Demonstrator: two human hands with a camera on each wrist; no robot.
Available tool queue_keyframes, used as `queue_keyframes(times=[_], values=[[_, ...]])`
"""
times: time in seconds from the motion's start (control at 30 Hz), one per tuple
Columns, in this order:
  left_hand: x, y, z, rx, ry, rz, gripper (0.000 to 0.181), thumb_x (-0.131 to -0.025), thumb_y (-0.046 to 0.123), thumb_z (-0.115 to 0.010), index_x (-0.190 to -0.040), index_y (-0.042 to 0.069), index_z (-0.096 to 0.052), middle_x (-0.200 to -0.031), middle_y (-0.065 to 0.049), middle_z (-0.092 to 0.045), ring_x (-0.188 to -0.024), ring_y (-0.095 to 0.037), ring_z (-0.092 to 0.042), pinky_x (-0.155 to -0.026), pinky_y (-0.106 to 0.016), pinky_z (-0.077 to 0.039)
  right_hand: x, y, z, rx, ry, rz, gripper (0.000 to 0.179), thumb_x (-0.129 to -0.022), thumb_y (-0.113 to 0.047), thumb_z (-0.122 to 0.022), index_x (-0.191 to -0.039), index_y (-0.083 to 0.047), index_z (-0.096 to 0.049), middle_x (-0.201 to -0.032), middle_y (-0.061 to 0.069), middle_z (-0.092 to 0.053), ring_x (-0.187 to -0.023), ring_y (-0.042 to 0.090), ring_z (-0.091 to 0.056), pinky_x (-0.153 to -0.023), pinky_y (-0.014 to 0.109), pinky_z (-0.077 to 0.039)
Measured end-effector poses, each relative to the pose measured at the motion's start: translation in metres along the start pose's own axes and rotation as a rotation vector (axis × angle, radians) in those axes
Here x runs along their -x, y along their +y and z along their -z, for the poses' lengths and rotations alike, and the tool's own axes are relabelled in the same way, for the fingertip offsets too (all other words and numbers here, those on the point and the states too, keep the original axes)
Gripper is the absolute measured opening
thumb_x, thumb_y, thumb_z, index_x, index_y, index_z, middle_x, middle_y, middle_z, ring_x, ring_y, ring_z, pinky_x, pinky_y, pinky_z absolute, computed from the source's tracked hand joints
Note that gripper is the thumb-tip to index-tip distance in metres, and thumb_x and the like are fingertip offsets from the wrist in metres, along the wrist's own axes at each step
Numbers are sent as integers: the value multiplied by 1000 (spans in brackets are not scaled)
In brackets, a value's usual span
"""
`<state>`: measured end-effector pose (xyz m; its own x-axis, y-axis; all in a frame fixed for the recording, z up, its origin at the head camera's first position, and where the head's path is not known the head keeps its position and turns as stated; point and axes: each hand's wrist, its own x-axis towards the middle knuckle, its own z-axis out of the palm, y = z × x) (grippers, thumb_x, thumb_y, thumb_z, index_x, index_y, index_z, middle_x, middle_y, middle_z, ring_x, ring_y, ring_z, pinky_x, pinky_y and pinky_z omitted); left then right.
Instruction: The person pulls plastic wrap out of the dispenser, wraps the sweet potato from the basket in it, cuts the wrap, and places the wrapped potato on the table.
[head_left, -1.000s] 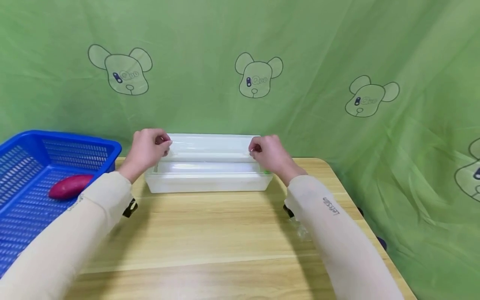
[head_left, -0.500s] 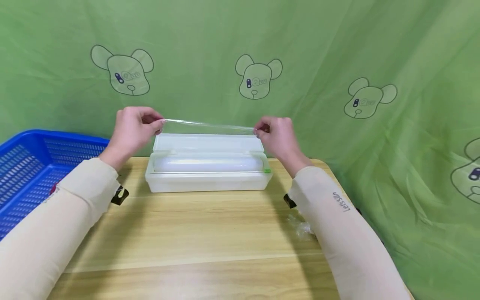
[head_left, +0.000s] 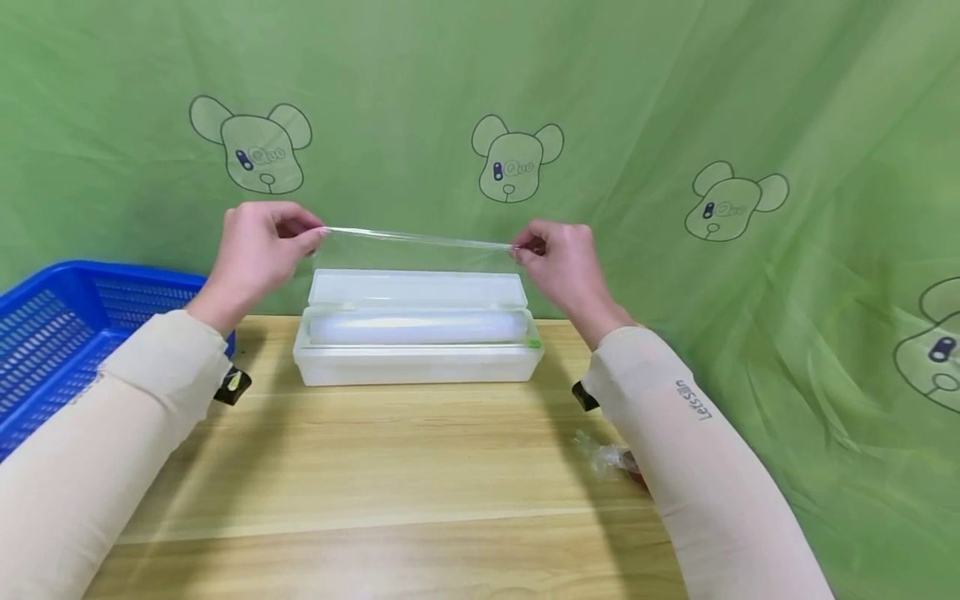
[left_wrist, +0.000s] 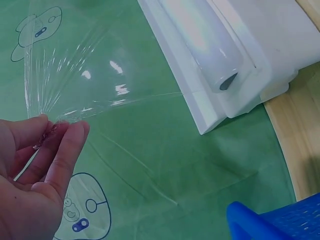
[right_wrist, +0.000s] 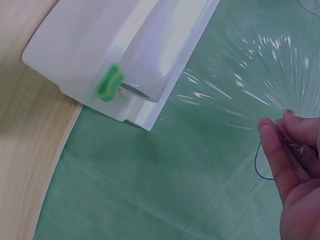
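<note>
A sheet of clear cling film stretches between my two hands above a white dispenser box. My left hand pinches one corner between thumb and fingers, and my right hand pinches the other. Creases fan out from each pinch in both wrist views. The film runs down to the roll lying inside the box, whose lid is tipped up at the back. On the box's right end sits a green slider cutter.
At the left stands a blue plastic basket. A film-wrapped item with something reddish lies by the right forearm, partly hidden by the sleeve. A green curtain hangs behind the wooden table.
Both hands have risen from the box and moved slightly apart, drawing the film up off the roll. The purple-red item in the basket is now hidden behind the left sleeve.
</note>
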<state>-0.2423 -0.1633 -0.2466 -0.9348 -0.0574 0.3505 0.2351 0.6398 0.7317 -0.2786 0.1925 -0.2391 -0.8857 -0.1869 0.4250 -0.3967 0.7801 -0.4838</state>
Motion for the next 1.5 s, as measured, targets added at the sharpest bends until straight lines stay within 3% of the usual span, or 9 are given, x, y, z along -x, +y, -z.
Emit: queue_keyframes(times=[0.4, 0.77, 1.2, 1.5], values=[[1, 6, 6, 31, 32, -32, 19, -102, 16, -75, -111, 1, -81, -102, -22, -81, -69, 1, -65, -59, -13, -51, 0, -5, 9, 6, 10, 22, 8, -99, -2, -74, -105, -2, -80, -101, 17, -81, -88, 27, -75, -82, 39, -65], [3, 12, 11, 58, 30, -46, 18, -101, 14, -76, -111, -1, -80, -104, -25, -80, -66, 3, -67, -61, -11, -56, 10, -6, 22, 249, -58, 131, 8, -100, -12, -76, -106, -9, -81, -104, 11, -83, -92, 27, -78, -86, 45, -63], [4, 22, 16, 71, 53, -41, 19, -101, 14, -76, -111, -1, -80, -102, -23, -80, -65, 3, -67, -61, -11, -57, 1, -17, 42, 287, -91, 201, 9, -100, -8, -75, -106, -7, -81, -103, 14, -83, -89, 28, -78, -83, 46, -64], [-3, 31, 28, 55, 57, -62, 17, -100, 12, -77, -111, -1, -81, -95, -14, -81, -66, 3, -67, -62, -10, -57, -8, -26, 54, 253, -99, 178, 10, -101, -6, -73, -107, -4, -80, -106, 16, -82, -95, 29, -78, -88, 43, -65]])
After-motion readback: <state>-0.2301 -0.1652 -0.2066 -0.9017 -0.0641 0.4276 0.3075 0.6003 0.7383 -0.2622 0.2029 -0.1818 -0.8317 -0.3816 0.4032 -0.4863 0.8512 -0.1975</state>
